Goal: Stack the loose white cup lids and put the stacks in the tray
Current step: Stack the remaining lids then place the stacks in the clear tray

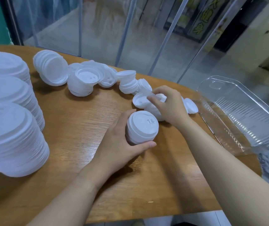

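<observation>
Lids in hand: a short stack of white round plastic cup lids [141, 128] stands on the light wooden table [84, 115], gripped by the left hand [122, 144], thumb and fingers curled round its side.
Right hand: the right hand [168, 105] reaches just past that stack, fingertips pinching one loose white plastic lid [148, 95] from a small scatter of lids.
Tall stacks: three tall stacks of larger white lids [8, 121] stand at the table's left edge.
Loose lids: a tumbled row of white lids and leaning part-stacks [84, 79] lies further back.
Tray: the clear ribbed plastic tray [244, 115] at far right holds nothing.
Progress: early by my judgement; stacking is under way, and no stack is in the tray yet.
</observation>
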Action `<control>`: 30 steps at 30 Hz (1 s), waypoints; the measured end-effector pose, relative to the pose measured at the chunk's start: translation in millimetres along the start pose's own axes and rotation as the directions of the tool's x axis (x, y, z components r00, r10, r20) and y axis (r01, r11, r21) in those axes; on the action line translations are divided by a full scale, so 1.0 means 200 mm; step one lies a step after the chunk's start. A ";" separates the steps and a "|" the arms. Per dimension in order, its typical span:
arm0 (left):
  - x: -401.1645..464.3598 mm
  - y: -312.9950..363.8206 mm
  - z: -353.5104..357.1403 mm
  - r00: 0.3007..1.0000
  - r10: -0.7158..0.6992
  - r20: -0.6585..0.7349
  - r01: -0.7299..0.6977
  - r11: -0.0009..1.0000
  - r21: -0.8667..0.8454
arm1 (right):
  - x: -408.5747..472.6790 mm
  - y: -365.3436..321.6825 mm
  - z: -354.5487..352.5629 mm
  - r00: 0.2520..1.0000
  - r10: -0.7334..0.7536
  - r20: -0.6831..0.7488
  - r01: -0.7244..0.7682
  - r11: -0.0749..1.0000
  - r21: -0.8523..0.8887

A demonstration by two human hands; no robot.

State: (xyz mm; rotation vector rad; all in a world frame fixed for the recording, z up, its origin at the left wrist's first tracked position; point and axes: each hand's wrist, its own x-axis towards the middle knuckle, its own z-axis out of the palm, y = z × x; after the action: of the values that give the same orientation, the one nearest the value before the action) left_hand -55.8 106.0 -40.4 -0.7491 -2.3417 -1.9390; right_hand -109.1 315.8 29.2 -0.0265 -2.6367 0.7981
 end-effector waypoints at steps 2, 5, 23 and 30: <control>0.00 0.00 0.00 1.000 -0.003 -0.001 0.003 1.000 0.002 | -0.03 -0.05 -0.07 0.999 0.007 -0.042 -0.003 0.996 0.089; 0.00 0.00 0.00 1.000 -0.007 0.001 0.007 1.000 -0.004 | -0.12 -0.15 -0.17 0.995 0.036 -0.094 -0.010 0.965 0.263; 0.00 0.00 0.00 1.000 -0.004 -0.010 0.004 1.000 -0.021 | -0.42 -0.20 -0.11 0.901 0.377 0.215 -0.427 0.678 0.599; 0.00 0.01 0.00 1.000 -0.005 -0.002 0.005 0.999 -0.034 | -0.40 -0.23 -0.06 0.898 0.402 0.177 -0.435 0.757 0.487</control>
State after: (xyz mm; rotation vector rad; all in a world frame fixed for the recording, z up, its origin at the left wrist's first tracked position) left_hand -55.3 106.3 -38.2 -0.7438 -2.3166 -1.9858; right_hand -26.9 273.6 33.5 -0.4714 -2.4011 1.6667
